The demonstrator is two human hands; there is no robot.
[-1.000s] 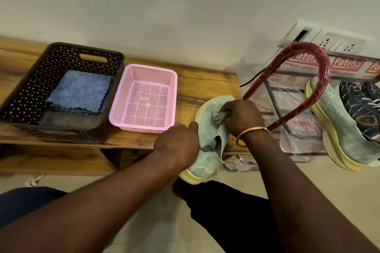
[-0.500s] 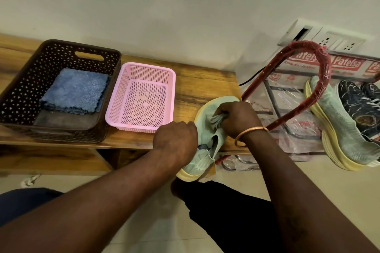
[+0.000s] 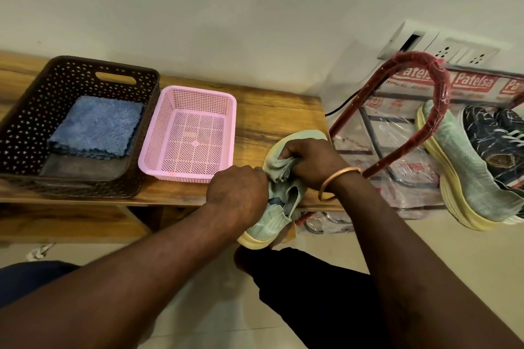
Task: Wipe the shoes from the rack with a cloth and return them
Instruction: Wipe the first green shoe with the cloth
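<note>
View: head camera, the only one supplied.
Shoe in hand: pale green shoe [image 3: 307, 136] with a yellow sole, off the rack, held over the front edge of the wooden bench [image 3: 272, 115], toe pointing away from the person.
Left hand: the left hand [image 3: 237, 193] is curled round the shoe at its collar, steadying it.
Right hand: the right hand [image 3: 312, 163] grips a bunched grey-green cloth [image 3: 279, 168] and presses it on the upper, mid-shoe.
Step in hand: wiping the upper, by my judgement; sole and heel appear yet to be done.
Method advised: hold the collar firm, stroke from the laces toward the toe, refold the cloth to a clean face, then turn the shoe for the sole edge.
Risk: the heel overhangs the bench, so a loose hold could drop it.
Return point: red-framed rack [image 3: 411, 110] to the right, carrying the matching green shoe [image 3: 467, 170] and a dark shoe [image 3: 492, 139].
Spare cloth: blue cloth [image 3: 96, 127] in the brown basket [image 3: 82, 66].
</note>
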